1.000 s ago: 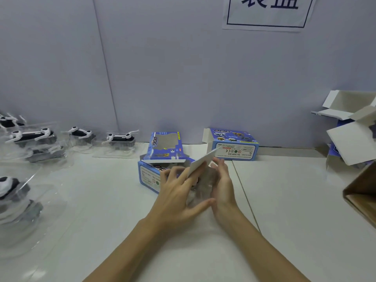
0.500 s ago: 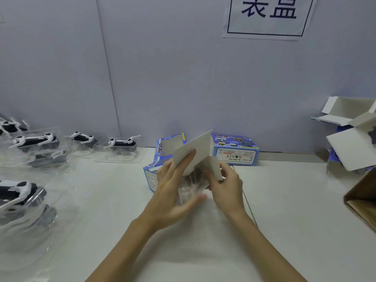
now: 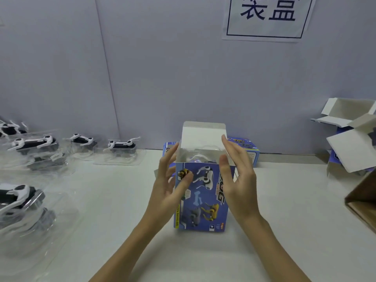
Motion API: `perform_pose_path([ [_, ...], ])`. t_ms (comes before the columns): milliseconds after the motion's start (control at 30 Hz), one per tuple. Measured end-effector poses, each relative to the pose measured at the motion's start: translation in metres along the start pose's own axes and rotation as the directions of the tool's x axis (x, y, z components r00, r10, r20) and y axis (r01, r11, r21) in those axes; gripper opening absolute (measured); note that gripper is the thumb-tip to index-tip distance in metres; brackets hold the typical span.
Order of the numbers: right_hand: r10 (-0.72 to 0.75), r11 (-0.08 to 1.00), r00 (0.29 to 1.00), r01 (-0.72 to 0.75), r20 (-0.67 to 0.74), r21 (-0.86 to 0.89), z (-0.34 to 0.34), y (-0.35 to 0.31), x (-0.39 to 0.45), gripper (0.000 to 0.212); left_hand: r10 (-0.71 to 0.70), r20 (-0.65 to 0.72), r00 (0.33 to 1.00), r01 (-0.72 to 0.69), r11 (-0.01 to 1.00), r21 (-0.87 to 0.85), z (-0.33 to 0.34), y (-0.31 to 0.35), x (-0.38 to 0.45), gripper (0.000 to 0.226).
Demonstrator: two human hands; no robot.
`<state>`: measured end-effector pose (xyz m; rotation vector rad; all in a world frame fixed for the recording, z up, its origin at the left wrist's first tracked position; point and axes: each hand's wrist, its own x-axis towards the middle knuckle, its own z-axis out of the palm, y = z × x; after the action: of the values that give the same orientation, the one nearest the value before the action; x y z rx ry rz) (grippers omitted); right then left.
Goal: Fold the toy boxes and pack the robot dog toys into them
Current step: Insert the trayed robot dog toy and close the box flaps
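Your left hand [image 3: 168, 186], fingers spread, steadies the box's [image 3: 201, 198] left side, thumb pressing its printed front. The box stands upright between your palms, lid flap [image 3: 203, 133] raised, likely so the top stays open for tucking. Your right hand [image 3: 237, 178], fingers relaxed, braces the right side.

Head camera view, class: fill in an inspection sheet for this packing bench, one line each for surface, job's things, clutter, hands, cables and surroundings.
Surface: white table, a seam running across it.
Job's things: blue toy box upright at centre, top flap raised; robot dog toys in clear plastic trays on the left.
Clutter: another blue box behind; opened boxes and a brown carton on the right.
Hands: left hand and right hand flank the box, fingers straight.
Cables: nothing seen.
Surroundings: grey wall with a printed sign.
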<state>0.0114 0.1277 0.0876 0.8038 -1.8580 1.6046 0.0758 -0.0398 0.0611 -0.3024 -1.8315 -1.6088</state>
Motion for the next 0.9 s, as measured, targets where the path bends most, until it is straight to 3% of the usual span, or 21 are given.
perform_pose_path([
  [267,0.113,0.968,0.987,-0.135,0.11,0.213,0.007,-0.001,-0.005,0.04,-0.066,0.085,0.994,0.067,0.998,-0.012,-0.008,-0.002,-0.002,0.049],
  [367,0.14,0.953,0.988,-0.153,0.067,0.262,0.009,0.0,-0.003,0.038,-0.087,0.07,0.994,0.082,0.995,0.064,-0.008,0.002,-0.001,0.047],
  [533,0.139,0.955,0.99,-0.142,0.029,0.259,0.011,-0.003,-0.003,0.029,-0.018,0.02,1.0,0.016,0.993,0.118,-0.005,0.011,0.01,0.021],
  [600,0.141,0.939,0.99,-0.142,0.027,0.313,0.012,-0.007,-0.003,0.037,-0.051,0.01,0.999,0.05,0.995,0.084,-0.004,0.013,0.013,0.018],
  [667,0.152,0.899,0.988,-0.144,0.014,0.413,0.014,-0.009,-0.004,0.057,-0.083,0.004,0.997,0.083,0.996,0.029,-0.004,0.014,0.014,0.016],
  [733,0.16,0.884,0.987,-0.132,-0.026,0.449,0.014,-0.007,-0.005,0.067,-0.081,-0.001,0.997,0.081,0.996,-0.024,-0.005,0.016,0.014,0.02],
  [833,0.112,0.909,0.993,-0.087,-0.039,0.407,0.013,-0.004,-0.009,0.037,-0.024,0.012,1.0,0.025,0.987,-0.158,-0.004,0.018,0.015,0.038],
  [900,0.097,0.924,0.995,-0.078,-0.032,0.374,0.012,0.001,-0.013,0.036,-0.011,0.002,1.0,0.011,0.98,-0.2,-0.005,0.019,0.015,0.052],
])
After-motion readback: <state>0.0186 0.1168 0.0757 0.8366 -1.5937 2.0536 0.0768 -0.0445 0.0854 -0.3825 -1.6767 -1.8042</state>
